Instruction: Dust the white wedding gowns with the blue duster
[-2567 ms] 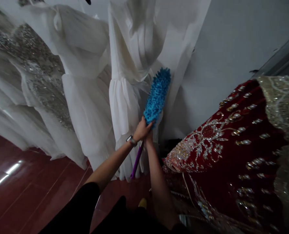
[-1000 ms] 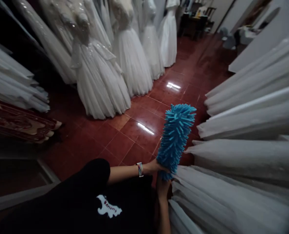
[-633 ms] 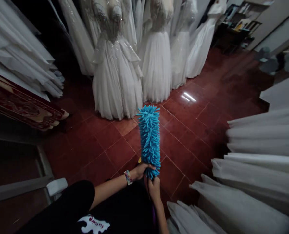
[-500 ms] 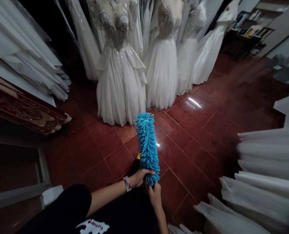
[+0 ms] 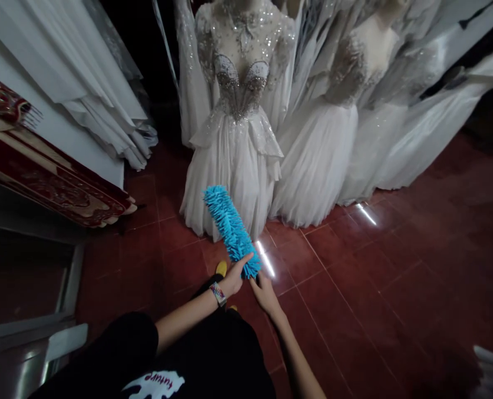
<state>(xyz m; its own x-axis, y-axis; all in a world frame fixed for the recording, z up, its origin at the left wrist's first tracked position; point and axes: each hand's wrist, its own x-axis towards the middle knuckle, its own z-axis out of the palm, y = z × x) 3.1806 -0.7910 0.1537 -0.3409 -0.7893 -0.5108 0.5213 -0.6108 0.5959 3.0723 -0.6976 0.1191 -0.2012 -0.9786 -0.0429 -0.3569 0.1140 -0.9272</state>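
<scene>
A bright blue microfiber duster (image 5: 230, 221) with shaggy strands slants up and to the left in front of me. My left hand (image 5: 235, 277), with a colourful band on its wrist, is closed around the duster's lower part, thumb lying across the strands. At the bottom end, my right hand (image 5: 265, 292) is closed on it; any handle there is hidden by the fingers. Beyond the duster's upper end stands a sparkling white gown (image 5: 230, 160) on a mannequin, overlapped by the duster in view. Whether the two touch, I cannot tell.
More white gowns (image 5: 321, 160) stand in a row to the right. White fabric (image 5: 76, 88) hangs at the left above a carved red and gold panel (image 5: 72, 188). Shiny red tiles (image 5: 346, 277) cover the floor. A glass-paned frame (image 5: 76, 277) is at lower left.
My view has swung left and closer to the gowns. The duster has tilted from nearly upright to leaning left, with both hands still on it.
</scene>
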